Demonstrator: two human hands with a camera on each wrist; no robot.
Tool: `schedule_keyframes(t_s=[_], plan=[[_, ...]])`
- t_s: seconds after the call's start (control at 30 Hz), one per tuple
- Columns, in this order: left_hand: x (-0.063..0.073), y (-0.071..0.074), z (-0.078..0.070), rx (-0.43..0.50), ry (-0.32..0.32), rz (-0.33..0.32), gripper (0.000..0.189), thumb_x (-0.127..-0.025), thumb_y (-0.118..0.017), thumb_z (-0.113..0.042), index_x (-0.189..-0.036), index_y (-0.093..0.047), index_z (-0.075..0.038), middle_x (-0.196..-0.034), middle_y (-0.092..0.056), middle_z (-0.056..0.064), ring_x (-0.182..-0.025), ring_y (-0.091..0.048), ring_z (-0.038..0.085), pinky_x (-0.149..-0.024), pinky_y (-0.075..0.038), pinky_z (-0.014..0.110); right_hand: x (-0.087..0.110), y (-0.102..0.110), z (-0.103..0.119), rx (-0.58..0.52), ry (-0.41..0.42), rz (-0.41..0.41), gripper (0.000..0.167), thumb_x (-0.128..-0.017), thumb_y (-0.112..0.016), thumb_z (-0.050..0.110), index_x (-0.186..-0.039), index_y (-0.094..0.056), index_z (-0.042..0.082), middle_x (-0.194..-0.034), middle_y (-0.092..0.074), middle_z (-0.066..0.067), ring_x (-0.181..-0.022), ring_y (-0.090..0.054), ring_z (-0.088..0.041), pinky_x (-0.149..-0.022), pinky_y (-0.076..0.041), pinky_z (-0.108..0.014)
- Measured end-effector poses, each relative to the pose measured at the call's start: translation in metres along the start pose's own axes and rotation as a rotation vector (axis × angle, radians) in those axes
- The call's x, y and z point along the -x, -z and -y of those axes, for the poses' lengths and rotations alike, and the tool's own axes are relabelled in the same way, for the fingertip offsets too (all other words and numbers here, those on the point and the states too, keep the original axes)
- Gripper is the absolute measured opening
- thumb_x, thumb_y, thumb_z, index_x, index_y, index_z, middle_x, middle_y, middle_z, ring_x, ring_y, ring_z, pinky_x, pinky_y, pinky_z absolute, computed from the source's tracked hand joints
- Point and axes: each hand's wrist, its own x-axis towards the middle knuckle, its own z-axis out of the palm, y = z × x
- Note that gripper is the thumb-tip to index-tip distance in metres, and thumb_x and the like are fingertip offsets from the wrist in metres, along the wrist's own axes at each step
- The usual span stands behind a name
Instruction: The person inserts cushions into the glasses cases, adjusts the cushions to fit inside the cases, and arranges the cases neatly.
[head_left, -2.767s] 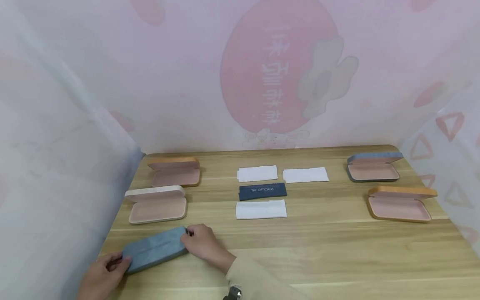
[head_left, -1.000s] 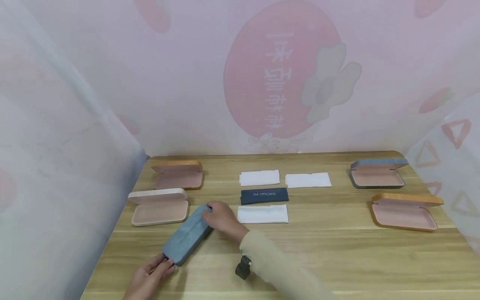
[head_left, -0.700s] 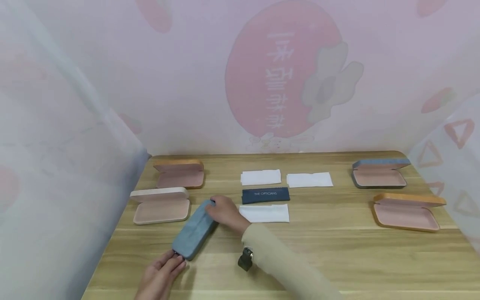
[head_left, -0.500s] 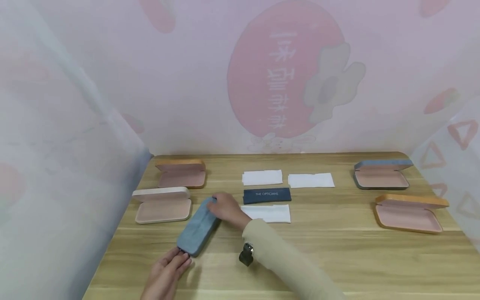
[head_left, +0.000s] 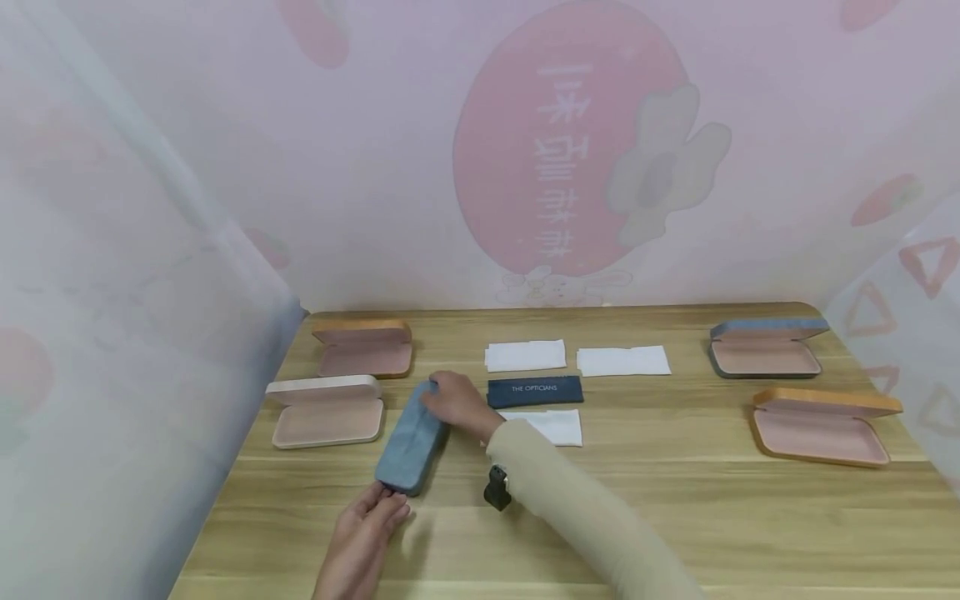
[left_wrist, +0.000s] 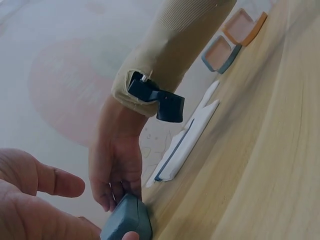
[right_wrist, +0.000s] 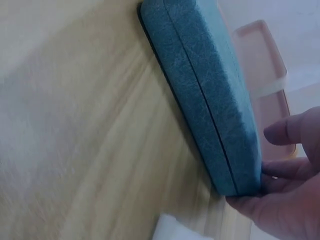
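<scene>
A closed blue-grey glasses case (head_left: 412,440) lies slantwise on the table, left of centre. At its near end, my left hand (head_left: 362,537) holds it with the fingertips. My right hand (head_left: 459,404) grips the far end. The case's long side seam and the right fingertips at its end show in the right wrist view. In the left wrist view, one left fingertip lies against the case (left_wrist: 129,217) while another finger stands apart from it. A white case (head_left: 328,423) with its lid up is just to the left.
An orange open case (head_left: 367,358) stands at back left. On the right are a blue open case (head_left: 765,358) and another orange one (head_left: 819,435). A dark blue cloth (head_left: 535,392) and white cloths (head_left: 622,361) lie mid-table, one partly behind the right wrist.
The blue-grey case has moved right and away from me with both hands holding its ends. It has turned from lying nearly sideways to pointing mostly away from me.
</scene>
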Motion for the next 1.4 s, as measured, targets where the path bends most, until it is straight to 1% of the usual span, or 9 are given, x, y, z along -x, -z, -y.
schedule_keyframes(t_s=[0.1, 0.3, 0.4, 0.57, 0.73, 0.87, 0.97, 1.17, 1.4], plan=[[-0.001, -0.005, 0.0, 0.012, -0.015, 0.002, 0.072, -0.103, -0.042, -0.001, -0.149, 0.008, 0.022, -0.161, 0.003, 0.041, -0.15, -0.017, 0.038, -0.1, -0.048, 0.019, -0.006, 0.002, -0.004, 0.001, 0.032, 0.014, 0.049, -0.103, -0.053, 0.024, -0.145, -0.052, -0.001, -0.15, -0.053, -0.017, -0.141, -0.048, -0.031, -0.115, -0.042, -0.042], [-0.008, -0.014, -0.004, 0.017, -0.014, 0.019, 0.074, -0.102, -0.042, -0.001, -0.15, 0.01, 0.02, -0.161, 0.006, 0.04, -0.152, -0.014, 0.038, -0.106, -0.046, 0.022, -0.015, 0.01, -0.012, -0.025, 0.082, 0.026, 0.049, -0.103, -0.052, 0.021, -0.146, -0.05, -0.003, -0.151, -0.051, -0.018, -0.143, -0.045, -0.031, -0.117, -0.039, -0.042], [-0.011, -0.018, -0.006, 0.035, -0.002, 0.01, 0.075, -0.101, -0.042, -0.001, -0.151, 0.011, 0.019, -0.161, 0.006, 0.04, -0.152, -0.016, 0.037, -0.107, -0.046, 0.023, -0.019, 0.014, -0.014, -0.037, 0.081, 0.022, 0.049, -0.103, -0.051, 0.022, -0.146, -0.051, -0.001, -0.151, -0.052, -0.016, -0.143, -0.046, -0.03, -0.117, -0.039, -0.041], [-0.017, -0.025, -0.005, 0.065, -0.017, 0.022, 0.075, -0.102, -0.04, -0.001, -0.15, 0.013, 0.019, -0.162, 0.006, 0.039, -0.149, -0.02, 0.034, -0.108, -0.044, 0.023, -0.025, 0.018, -0.015, -0.081, 0.062, 0.01, 0.047, -0.105, -0.05, 0.025, -0.146, -0.053, 0.002, -0.151, -0.053, -0.014, -0.144, -0.045, -0.028, -0.117, -0.039, -0.041], [-0.02, -0.03, -0.005, 0.101, -0.036, 0.03, 0.077, -0.101, -0.041, 0.0, -0.148, 0.015, 0.022, -0.162, 0.004, 0.039, -0.146, -0.026, 0.033, -0.108, -0.044, 0.022, -0.033, 0.02, -0.02, -0.054, 0.089, 0.024, 0.047, -0.106, -0.049, 0.027, -0.147, -0.052, 0.004, -0.152, -0.052, -0.011, -0.144, -0.045, -0.026, -0.118, -0.038, -0.039], [-0.023, -0.034, -0.006, 0.135, -0.053, 0.052, 0.077, -0.099, -0.041, 0.002, -0.148, 0.016, 0.021, -0.162, 0.01, 0.038, -0.151, -0.019, 0.037, -0.12, -0.033, 0.032, -0.04, 0.023, -0.022, -0.002, 0.127, 0.038, 0.048, -0.106, -0.048, 0.027, -0.147, -0.051, 0.003, -0.152, -0.052, -0.013, -0.144, -0.046, -0.028, -0.119, -0.038, -0.04], [-0.026, -0.037, -0.007, 0.163, -0.066, 0.051, 0.077, -0.099, -0.039, 0.003, -0.148, 0.017, 0.021, -0.161, 0.01, 0.038, -0.152, -0.015, 0.038, -0.124, -0.025, 0.039, -0.044, 0.025, -0.023, 0.01, 0.136, 0.045, 0.049, -0.106, -0.048, 0.028, -0.148, -0.051, 0.003, -0.153, -0.052, -0.013, -0.144, -0.046, -0.028, -0.119, -0.037, -0.04], [-0.035, -0.042, -0.009, 0.192, -0.087, 0.023, 0.075, -0.096, -0.038, 0.005, -0.149, 0.013, 0.022, -0.16, 0.003, 0.04, -0.15, -0.018, 0.041, -0.124, -0.023, 0.043, -0.05, 0.029, -0.027, -0.019, 0.112, 0.03, 0.05, -0.104, -0.051, 0.032, -0.147, -0.053, 0.005, -0.152, -0.053, -0.011, -0.144, -0.046, -0.028, -0.118, -0.037, -0.039], [-0.044, -0.048, -0.012, 0.215, -0.09, 0.036, 0.076, -0.094, -0.038, 0.006, -0.148, 0.013, 0.023, -0.16, 0.005, 0.041, -0.151, -0.016, 0.042, -0.125, -0.021, 0.047, -0.058, 0.035, -0.027, -0.024, 0.105, 0.038, 0.053, -0.104, -0.052, 0.033, -0.147, -0.051, 0.003, -0.153, -0.051, -0.013, -0.145, -0.044, -0.029, -0.119, -0.036, -0.041]])
